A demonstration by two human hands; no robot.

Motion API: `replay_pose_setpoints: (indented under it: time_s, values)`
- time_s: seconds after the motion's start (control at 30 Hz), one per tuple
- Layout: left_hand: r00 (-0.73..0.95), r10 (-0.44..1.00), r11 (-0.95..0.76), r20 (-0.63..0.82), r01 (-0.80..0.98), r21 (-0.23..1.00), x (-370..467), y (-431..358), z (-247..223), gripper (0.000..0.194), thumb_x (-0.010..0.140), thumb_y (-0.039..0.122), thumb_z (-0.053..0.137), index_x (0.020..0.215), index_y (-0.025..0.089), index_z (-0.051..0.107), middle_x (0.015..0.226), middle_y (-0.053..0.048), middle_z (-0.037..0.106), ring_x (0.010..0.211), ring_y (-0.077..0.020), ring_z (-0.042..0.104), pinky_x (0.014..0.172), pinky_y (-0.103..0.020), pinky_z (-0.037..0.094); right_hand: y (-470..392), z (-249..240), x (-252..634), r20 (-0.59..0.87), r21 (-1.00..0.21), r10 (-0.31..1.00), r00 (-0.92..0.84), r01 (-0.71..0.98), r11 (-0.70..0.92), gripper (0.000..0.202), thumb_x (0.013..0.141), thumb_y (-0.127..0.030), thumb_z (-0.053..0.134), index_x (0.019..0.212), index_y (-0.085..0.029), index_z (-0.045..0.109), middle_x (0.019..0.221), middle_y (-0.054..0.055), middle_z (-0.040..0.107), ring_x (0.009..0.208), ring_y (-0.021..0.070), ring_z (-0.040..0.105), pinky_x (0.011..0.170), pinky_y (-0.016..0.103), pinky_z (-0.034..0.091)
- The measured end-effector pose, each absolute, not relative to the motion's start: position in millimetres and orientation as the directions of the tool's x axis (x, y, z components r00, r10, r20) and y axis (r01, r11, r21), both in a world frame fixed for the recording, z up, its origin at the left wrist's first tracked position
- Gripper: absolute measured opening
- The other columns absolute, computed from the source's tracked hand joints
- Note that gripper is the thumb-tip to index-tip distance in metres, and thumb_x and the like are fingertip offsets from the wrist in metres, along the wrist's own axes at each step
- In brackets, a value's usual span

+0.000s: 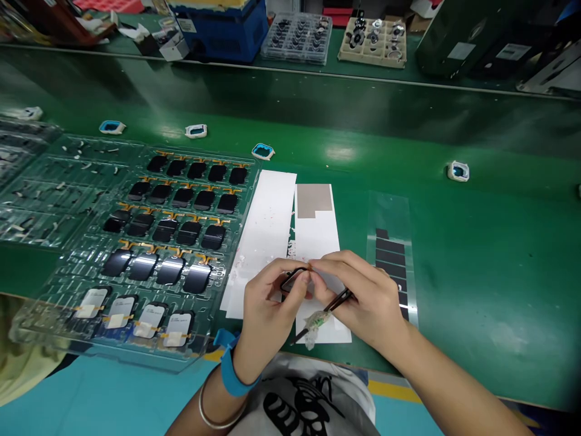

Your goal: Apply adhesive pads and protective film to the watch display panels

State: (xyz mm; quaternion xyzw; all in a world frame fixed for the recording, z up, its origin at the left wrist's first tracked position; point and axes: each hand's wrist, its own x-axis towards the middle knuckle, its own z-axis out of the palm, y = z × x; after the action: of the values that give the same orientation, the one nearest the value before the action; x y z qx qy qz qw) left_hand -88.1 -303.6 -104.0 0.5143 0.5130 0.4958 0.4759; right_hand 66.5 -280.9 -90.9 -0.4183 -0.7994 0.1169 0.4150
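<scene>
My left hand (272, 303), closed, holds a small black-rimmed display screen (290, 280) between thumb and fingers over the white paper. My right hand (367, 297) is closed too, its fingertips pinched at the screen's upper right edge, where a bit of orange shows. Dark tweezers (339, 299), wrapped with clear tape, are tucked in the right hand and point down to the left. Fingers cover much of the screen. Beneath the hands lie two white paper sheets (267, 224), the right one bearing a grey-brown adhesive sheet (313, 198).
At left, a clear plastic tray (218, 306) carries rows of display screens (170, 269) with orange flex cables. Right of the paper lies a clear strip with black rectangles (390, 257). Small watch-like frames (263, 151) dot the back. A shelf holds part trays (374, 42) and a blue box (222, 33).
</scene>
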Motion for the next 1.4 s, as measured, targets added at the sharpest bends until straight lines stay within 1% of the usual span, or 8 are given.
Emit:
replay_pose_setpoints:
  time_s: [0.23, 0.33, 0.43, 0.53, 0.63, 0.9, 1.17, 1.4]
  values:
    - [0.001, 0.999, -0.042, 0.042, 0.109, 0.993, -89.6, -305.0, -105.5, 0.008, 0.093, 0.024, 0.065, 0.094, 0.020, 0.071, 0.088, -0.004, 0.071, 0.076, -0.0159, 0.065, 0.069, -0.025, 0.053, -279.8, -93.0, 67.0, 0.544, -0.583, 0.799, -0.256, 0.569, 0.580, 0.013, 0.088, -0.009, 0.058, 0.092, -0.018, 0.066, 0.082, 0.002, 0.070, 0.065, 0.0095, 0.064, 0.053, 0.021, 0.049]
    - [-0.035, 0.999, -0.017, 0.019, 0.063, 0.998, -89.5, -307.3, -106.9, 0.010, 0.095, 0.028, 0.062, 0.095, 0.019, 0.067, 0.082, -0.002, 0.068, 0.059, -0.0108, 0.059, 0.056, -0.022, 0.049, -272.2, -88.4, 71.3, 0.391, -0.759, 0.901, -0.187, 0.488, 0.431, 0.011, 0.087, -0.013, 0.057, 0.086, -0.018, 0.067, 0.076, 0.000, 0.066, 0.051, 0.0068, 0.050, 0.045, 0.021, 0.039]
    - [-0.125, 0.992, -0.025, 0.020, -0.039, 0.999, -88.9, -309.8, -106.9, 0.013, 0.099, 0.032, 0.055, 0.095, 0.021, 0.060, 0.074, 0.001, 0.060, 0.055, -0.0081, 0.054, 0.051, -0.019, 0.044, -258.9, -85.9, 74.7, 0.185, -0.892, 0.958, -0.219, 0.372, 0.258, 0.011, 0.083, -0.016, 0.059, 0.081, -0.018, 0.069, 0.078, 0.002, 0.067, 0.060, 0.0093, 0.056, 0.052, 0.021, 0.041]
    - [-0.179, 0.984, -0.044, 0.010, -0.185, 0.982, -88.3, -312.1, -105.9, 0.012, 0.100, 0.033, 0.052, 0.095, 0.022, 0.053, 0.068, 0.004, 0.051, 0.057, -0.0082, 0.051, 0.051, -0.017, 0.042, -246.1, -88.8, 73.1, 0.058, -0.906, 0.959, -0.278, 0.389, 0.168, 0.007, 0.077, -0.018, 0.064, 0.071, -0.017, 0.067, 0.076, 0.002, 0.067, 0.071, 0.0134, 0.062, 0.062, 0.024, 0.046]
    - [-0.131, 0.991, -0.021, -0.018, -0.284, 0.959, -88.0, -314.1, -105.3, 0.012, 0.101, 0.033, 0.051, 0.095, 0.023, 0.048, 0.066, 0.005, 0.047, 0.057, -0.0084, 0.050, 0.048, -0.015, 0.038, -241.2, -92.2, 67.4, 0.009, -0.905, 0.980, -0.200, 0.416, 0.093, 0.020, 0.073, -0.021, 0.072, 0.064, -0.018, 0.054, 0.065, -0.002, 0.059, 0.061, 0.0101, 0.053, 0.057, 0.023, 0.044]
    - [0.113, 0.993, 0.048, -0.022, -0.239, 0.970, -88.4, -316.1, -108.3, 0.009, 0.102, 0.033, 0.048, 0.101, 0.024, 0.045, 0.067, 0.005, 0.052, 0.056, -0.0095, 0.047, 0.053, -0.019, 0.039, -257.1, -84.9, 62.0, -0.244, -0.951, 0.827, -0.506, -0.042, -0.306, 0.031, 0.082, -0.046, 0.071, 0.077, -0.016, 0.066, 0.067, 0.002, 0.068, 0.061, 0.0148, 0.065, 0.061, 0.029, 0.054]
    - [0.100, 0.995, 0.009, 0.005, -0.139, 0.990, -87.9, -314.8, -110.6, 0.010, 0.103, 0.032, 0.046, 0.098, 0.024, 0.043, 0.071, 0.005, 0.046, 0.059, -0.0099, 0.041, 0.055, -0.021, 0.035, -257.1, -85.0, 69.5, -0.239, -0.944, 0.838, -0.491, -0.084, -0.319, 0.022, 0.078, -0.034, 0.077, 0.067, -0.016, 0.070, 0.058, -0.002, 0.062, 0.052, 0.0074, 0.051, 0.052, 0.021, 0.043]
    - [0.181, 0.983, 0.071, -0.038, -0.177, 0.982, -90.9, -316.7, -108.3, 0.011, 0.105, 0.036, 0.041, 0.102, 0.025, 0.042, 0.069, 0.005, 0.042, 0.061, -0.0109, 0.039, 0.056, -0.022, 0.035, -262.9, -82.1, 72.4, -0.198, -0.980, 0.882, -0.428, 0.070, -0.186, 0.021, 0.077, -0.036, 0.077, 0.071, -0.016, 0.072, 0.047, -0.010, 0.023, 0.046, 0.0048, 0.018, 0.044, 0.023, 0.014]
